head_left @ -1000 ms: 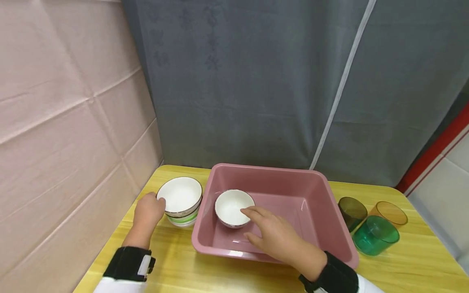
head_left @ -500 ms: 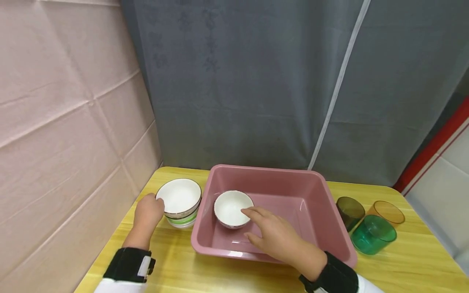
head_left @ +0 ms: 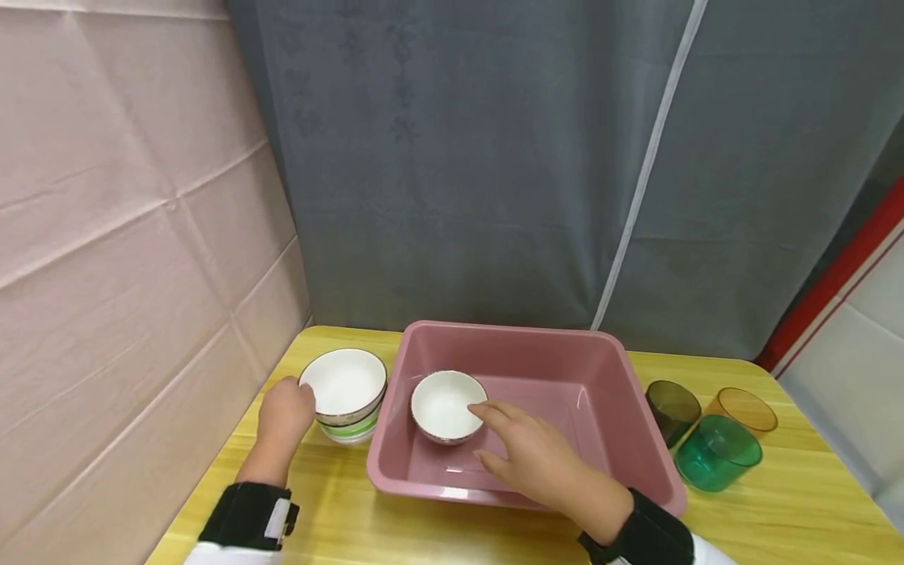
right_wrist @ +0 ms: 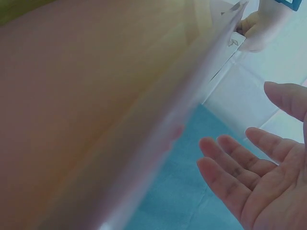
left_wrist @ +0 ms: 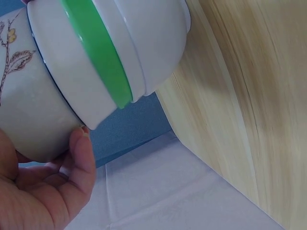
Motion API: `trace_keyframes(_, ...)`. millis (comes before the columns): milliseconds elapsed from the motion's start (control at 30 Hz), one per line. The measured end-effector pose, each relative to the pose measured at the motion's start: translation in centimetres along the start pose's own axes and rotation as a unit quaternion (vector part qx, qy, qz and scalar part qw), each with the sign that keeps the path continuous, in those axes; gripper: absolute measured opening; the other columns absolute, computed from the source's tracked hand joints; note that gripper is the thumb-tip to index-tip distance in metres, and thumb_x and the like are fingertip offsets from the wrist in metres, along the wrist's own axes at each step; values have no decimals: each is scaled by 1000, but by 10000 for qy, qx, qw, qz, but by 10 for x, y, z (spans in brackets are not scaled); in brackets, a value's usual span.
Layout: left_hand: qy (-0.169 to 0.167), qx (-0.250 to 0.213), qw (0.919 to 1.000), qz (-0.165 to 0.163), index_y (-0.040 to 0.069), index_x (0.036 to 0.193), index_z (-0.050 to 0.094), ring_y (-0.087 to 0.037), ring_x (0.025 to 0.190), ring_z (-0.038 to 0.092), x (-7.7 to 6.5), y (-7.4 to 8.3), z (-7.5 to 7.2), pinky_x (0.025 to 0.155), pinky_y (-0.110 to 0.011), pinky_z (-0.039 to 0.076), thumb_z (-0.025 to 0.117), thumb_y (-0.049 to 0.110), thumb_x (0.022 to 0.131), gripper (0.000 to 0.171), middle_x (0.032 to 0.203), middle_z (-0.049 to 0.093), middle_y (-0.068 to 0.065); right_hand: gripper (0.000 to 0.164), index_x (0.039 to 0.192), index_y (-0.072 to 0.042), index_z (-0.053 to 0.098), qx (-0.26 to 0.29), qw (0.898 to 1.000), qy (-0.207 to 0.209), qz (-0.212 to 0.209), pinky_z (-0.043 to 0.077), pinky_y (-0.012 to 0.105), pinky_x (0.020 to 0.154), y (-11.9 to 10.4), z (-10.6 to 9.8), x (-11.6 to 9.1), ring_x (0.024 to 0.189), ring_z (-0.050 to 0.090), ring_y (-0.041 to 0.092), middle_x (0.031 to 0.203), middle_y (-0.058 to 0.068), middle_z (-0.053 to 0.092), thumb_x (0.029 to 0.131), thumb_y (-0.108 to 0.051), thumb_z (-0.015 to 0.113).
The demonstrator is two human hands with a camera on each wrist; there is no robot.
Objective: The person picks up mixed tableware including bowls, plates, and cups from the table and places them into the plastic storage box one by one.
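White sleeves [head_left: 233,553] and black bands [head_left: 247,514] end at my wrists. My right hand [head_left: 540,459] reaches over the tub's near rim, fingers extended and apart, palm holding nothing. Its fingertips overlap the edge of a small white bowl [head_left: 445,404]; whether they touch, I can't tell.

My left hand [head_left: 286,412] pinches the side of the upper bowl [head_left: 346,380], fingers curled at its rim. That bowl is white inside with a dark rim, and the printing I can make out on its outside is a brown sprig [left_wrist: 14,62] with leaves. It sits upright on a white lower bowl [head_left: 353,429] ringed by a bright green band.

The stack stands just left of the pink tub [head_left: 508,336], whose wall separates it from the small bowl, upright inside near the left side. Past the tub's right wall cluster three see-through cups: green [head_left: 719,455] nearest, partly covering the amber one [head_left: 749,412], with an olive one [head_left: 672,410] beside them.

Everything rests on a yellow wood-grained table [head_left: 798,490]. Creased pale cloth [head_left: 141,235] hangs at left; behind, a grey curtain [head_left: 459,173] carries a slanting white strip [head_left: 650,157].
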State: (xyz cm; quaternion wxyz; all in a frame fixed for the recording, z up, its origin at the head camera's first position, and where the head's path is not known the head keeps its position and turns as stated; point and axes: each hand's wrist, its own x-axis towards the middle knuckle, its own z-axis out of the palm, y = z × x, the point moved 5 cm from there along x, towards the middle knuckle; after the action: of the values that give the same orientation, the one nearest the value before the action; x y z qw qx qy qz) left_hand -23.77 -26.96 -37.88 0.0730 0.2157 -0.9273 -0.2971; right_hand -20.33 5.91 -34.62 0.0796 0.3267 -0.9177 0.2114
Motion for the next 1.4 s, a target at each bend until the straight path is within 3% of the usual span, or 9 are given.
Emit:
trace_keyframes(667,520,38,9978,413,-23,103,54,-49,85,60,-3,-2,-2,72,-56,49,34,5,97,35,97,58,-40,52,129,-12,59,63,9999,-39,89,51,46,87,6,1,-2,109,62,25,123,8,62,81,-22,76)
trace_keyframes(1067,718,102,9958,564,-22,101,56,-54,91,57,-8,2,-11,76,-58,47,33,7,97,37,98,58,-41,52,129,-10,59,223,9995,-81,192,51,47,88,9,2,-1,108,63,26,120,9,63,81,-20,76)
trace_keyframes(1400,933,-150,9925,777,-20,106,56,-57,97,55,-19,14,-22,79,-61,45,34,9,98,37,102,57,-41,52,128,-7,59,445,9981,-227,358,49,49,92,14,4,-1,112,61,31,122,12,62,81,-20,76)
